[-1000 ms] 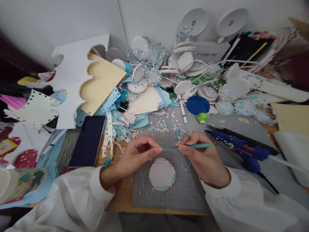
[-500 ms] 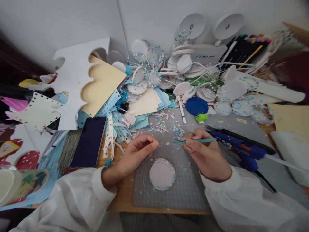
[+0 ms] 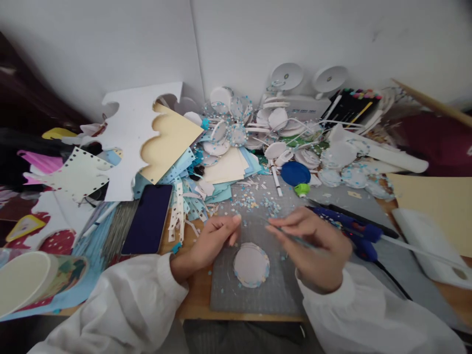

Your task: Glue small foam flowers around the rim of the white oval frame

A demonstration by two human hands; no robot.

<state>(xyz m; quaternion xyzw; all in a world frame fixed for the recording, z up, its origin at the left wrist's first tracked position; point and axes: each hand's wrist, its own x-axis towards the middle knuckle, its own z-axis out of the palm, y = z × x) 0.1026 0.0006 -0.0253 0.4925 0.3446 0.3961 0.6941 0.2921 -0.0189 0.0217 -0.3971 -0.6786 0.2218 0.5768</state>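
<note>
I list: right hand [image 3: 317, 265] pinching one slim tool [image 3: 300, 241], likely light, stiff, best held mid-length; left hand [image 3: 212, 241] loosely curled, contents unclear; disc [image 3: 251, 265] toward cutting mat [image 3: 291, 292]'s near edge.

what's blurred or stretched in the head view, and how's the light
In the head view, the right hand and its thin tool look blurred; there too, the paper cup looks stretched near the left edge; head-view light seems soft, without strong glare on the phone.

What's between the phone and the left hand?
Head view: punched paper strips and a small blue scrap lie between the phone and left hand.
</note>
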